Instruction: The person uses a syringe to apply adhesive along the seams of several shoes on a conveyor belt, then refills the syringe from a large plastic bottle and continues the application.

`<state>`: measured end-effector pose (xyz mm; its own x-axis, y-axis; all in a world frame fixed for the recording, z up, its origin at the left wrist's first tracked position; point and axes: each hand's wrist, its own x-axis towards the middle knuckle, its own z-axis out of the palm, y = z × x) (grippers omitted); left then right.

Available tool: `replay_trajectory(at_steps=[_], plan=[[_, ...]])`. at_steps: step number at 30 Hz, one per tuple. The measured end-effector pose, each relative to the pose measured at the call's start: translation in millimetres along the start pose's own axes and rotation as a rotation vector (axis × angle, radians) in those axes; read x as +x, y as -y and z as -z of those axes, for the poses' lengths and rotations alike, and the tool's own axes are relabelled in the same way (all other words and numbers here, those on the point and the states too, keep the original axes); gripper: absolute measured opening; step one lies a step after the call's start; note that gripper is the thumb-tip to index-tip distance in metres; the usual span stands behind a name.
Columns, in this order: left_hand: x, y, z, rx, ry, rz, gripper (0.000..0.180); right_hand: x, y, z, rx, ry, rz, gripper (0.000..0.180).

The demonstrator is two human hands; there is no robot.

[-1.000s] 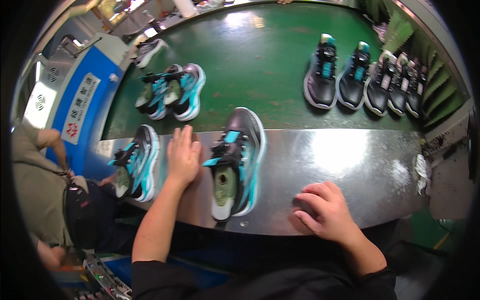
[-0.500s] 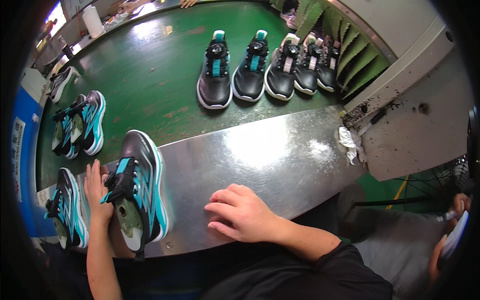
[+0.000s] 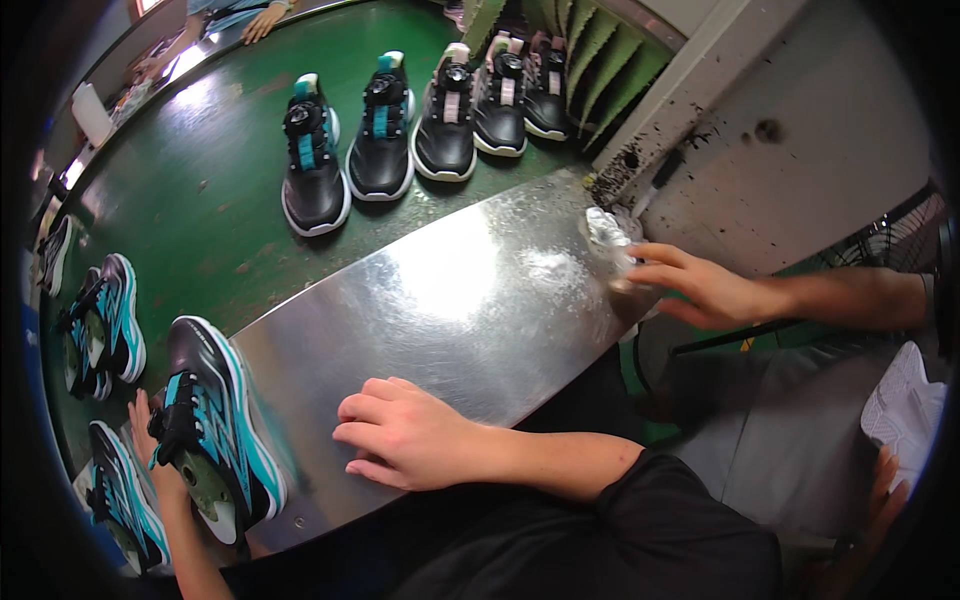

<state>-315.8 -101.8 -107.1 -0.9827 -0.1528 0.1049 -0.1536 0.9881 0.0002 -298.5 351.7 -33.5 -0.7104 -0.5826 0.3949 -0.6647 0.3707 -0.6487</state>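
Note:
A black and turquoise sneaker point(image 3: 225, 420) stands on the metal sheet point(image 3: 360, 330) at the left, its toe pointing away. Just left of it lies my left hand point(image 3: 160, 450), fingers stretched out and partly hidden by the shoe; no grip on the shoe shows. Beyond that hand is a second turquoise-soled sneaker point(image 3: 125, 500). My right hand point(image 3: 410, 435) rests on the metal near the front edge, fingers loosely bent and a little apart, with nothing visible in it.
Several black sneakers point(image 3: 380, 140) stand in a row on the green surface point(image 3: 210, 200), beside green flaps point(image 3: 615, 75). More turquoise sneakers point(image 3: 115, 320) are at far left. A co-worker's hand point(image 3: 700, 285) reaches to a crumpled white cloth point(image 3: 605, 228). Another person's hand point(image 3: 265, 20) rests at the back.
The view has swung right, so things sit further left in it. The co-worker's arm has come in from the right to the white cloth. My hands keep about the same places by the shoe.

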Motion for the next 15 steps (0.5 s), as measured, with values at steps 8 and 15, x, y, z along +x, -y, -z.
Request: replay_trajectory(at_steps=[8, 15], plan=[[0.9, -21.3, 15.6, -0.118, -0.08, -0.094, 0.052, -15.7, 10.3, 47.7, -0.041, -0.042, 0.164, 0.022], [-56.5, -41.7, 43.2, -1.13, -0.137, -0.003, 0.054, -88.4, -50.8, 184.5, -0.785, -0.47, -0.254, 0.018]])
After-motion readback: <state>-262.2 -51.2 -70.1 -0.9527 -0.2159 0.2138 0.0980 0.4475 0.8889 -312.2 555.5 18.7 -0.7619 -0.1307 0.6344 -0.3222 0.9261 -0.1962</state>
